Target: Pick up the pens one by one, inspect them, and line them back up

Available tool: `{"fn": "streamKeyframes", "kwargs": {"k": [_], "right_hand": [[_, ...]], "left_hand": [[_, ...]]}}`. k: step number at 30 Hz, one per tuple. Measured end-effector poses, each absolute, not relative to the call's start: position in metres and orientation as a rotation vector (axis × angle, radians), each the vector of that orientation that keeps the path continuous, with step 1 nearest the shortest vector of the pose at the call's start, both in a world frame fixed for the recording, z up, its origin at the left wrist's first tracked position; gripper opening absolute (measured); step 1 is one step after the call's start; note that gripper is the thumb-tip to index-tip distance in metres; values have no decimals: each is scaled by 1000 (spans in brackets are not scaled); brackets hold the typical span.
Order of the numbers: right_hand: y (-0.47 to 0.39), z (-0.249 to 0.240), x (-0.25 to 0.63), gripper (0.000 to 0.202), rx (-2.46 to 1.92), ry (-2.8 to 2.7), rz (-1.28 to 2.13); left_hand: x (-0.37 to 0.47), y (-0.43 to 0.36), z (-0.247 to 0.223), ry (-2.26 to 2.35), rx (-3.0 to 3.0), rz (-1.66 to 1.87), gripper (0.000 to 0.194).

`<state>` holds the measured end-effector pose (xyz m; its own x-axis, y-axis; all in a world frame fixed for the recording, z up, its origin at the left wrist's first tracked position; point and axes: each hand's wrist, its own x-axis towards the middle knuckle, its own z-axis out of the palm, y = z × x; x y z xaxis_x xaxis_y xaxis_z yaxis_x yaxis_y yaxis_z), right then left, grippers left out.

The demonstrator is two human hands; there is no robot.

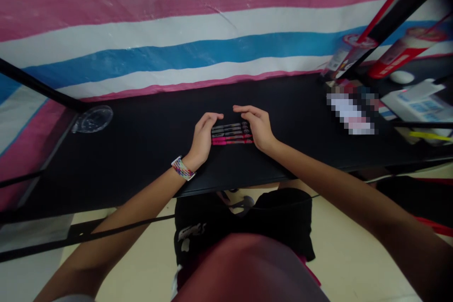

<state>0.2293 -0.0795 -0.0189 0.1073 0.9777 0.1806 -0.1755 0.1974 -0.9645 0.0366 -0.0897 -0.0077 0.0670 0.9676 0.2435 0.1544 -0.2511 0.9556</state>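
Pens (230, 138): one row, side by side, directly between left and right fingers; dark ones farther from the body, pink ones nearer.

Left hand (203, 137): cupped at the left ends of the row; fingers bent inward, not clenched.

Right hand (261, 128): cupped at the opposite ends; fingers likewise loosely curved, tips pointing toward the left fingers.

Band (183, 168): multicoloured, on the left wrist, bodyward of the left fingers.

Table (159, 151): black, beneath the fingers.

Lid (94, 119): clear, round, well left of the left fingers; perhaps a shallow dish instead, too blurred for certainty.

Cups (398, 59): two, with red straws, well right of the right fingers and farther out.

Sheet (177, 23): pink, white and blue stripes, upright beyond all fingertips.
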Motion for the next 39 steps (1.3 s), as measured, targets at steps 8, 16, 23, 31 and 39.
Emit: {"fn": "streamKeyframes", "kwargs": {"k": [8, 16, 23, 31, 39], "right_hand": [[-108, 7, 259, 22, -1132, -1588, 640], [-152, 13, 263, 21, -1002, -2390, 126], [-150, 17, 267, 19, -910, -2452, 343], [-118, 19, 263, 16, -930, -1875, 767], [-21, 13, 261, 30, -956, -1460, 1094]], "left_hand": [[17, -87, -10, 1262, 1514, 1323, 19], [-7, -81, -10, 1259, 1545, 1284, 8], [-2, -82, -10, 1222, 1647, 1256, 8], [-2, -86, 39, 936, 1993, 956, 31], [6, -21, 25, 1030, 1920, 1257, 11]]}}
